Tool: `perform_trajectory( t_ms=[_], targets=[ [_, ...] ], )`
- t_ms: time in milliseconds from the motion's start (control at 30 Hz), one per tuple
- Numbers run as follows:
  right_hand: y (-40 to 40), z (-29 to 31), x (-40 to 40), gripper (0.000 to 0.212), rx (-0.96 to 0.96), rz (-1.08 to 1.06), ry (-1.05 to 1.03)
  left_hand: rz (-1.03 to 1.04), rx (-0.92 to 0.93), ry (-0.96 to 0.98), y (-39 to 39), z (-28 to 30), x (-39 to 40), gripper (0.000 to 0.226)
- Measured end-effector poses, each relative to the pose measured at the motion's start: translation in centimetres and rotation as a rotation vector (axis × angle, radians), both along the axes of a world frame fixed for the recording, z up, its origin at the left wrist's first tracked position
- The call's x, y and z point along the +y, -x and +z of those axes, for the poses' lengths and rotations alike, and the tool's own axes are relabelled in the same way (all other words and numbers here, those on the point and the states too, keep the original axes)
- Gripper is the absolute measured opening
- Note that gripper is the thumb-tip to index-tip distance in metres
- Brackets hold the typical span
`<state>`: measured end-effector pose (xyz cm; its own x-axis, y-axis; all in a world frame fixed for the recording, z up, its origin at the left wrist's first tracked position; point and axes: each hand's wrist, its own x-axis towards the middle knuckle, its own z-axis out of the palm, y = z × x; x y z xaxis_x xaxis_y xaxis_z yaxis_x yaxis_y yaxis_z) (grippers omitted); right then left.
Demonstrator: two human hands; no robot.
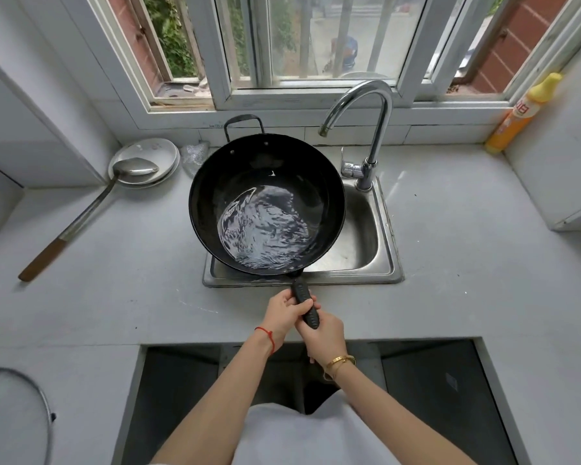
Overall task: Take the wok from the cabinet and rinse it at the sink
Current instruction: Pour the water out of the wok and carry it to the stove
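A black wok (249,169) hangs over the left part of the steel sink (369,243), tilted a little toward me. Rippling water lies in its bottom. Its long black handle (304,298) points at me. My left hand (284,312) grips the handle nearer the pan, and my right hand (322,333) grips the handle's end just behind it. The chrome tap (366,105) arches to the right of the wok; no water runs from its spout.
A long metal ladle (81,223) rests on stacked white plates (155,152) at the left. A mesh scrubber (195,156) lies behind the wok. A yellow detergent bottle (520,115) leans in the right corner. A glass lid (14,414) sits bottom left. The open cabinet (416,397) gapes below.
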<state>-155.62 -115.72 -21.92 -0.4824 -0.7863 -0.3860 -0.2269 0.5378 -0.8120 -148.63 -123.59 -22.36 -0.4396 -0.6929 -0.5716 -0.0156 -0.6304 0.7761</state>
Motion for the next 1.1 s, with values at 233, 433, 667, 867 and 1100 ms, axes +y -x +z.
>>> perform_trajectory(
  t_ms=[233,433,667,867,1100],
  targets=[
    [-0.1,2.1,0.0,0.022,-0.038,0.036,0.014,0.034,0.013,0.037,-0.5,1.3,0.0,0.018],
    [0.1,3.3,0.1,0.018,-0.072,-0.013,-0.004,0.026,0.046,0.023,-0.1,2.7,0.4,0.021],
    [0.3,4.0,0.1,0.016,-0.068,-0.044,-0.032,-0.019,0.064,0.001,0.3,3.6,0.7,0.019],
    [1.6,3.7,0.8,0.012,0.015,-0.003,-0.016,-0.027,0.070,-0.021,1.3,3.6,1.0,0.021],
    [1.8,3.9,0.4,0.018,-0.080,-0.037,0.029,0.014,0.020,0.055,1.6,4.5,0.8,0.020]
  ],
)
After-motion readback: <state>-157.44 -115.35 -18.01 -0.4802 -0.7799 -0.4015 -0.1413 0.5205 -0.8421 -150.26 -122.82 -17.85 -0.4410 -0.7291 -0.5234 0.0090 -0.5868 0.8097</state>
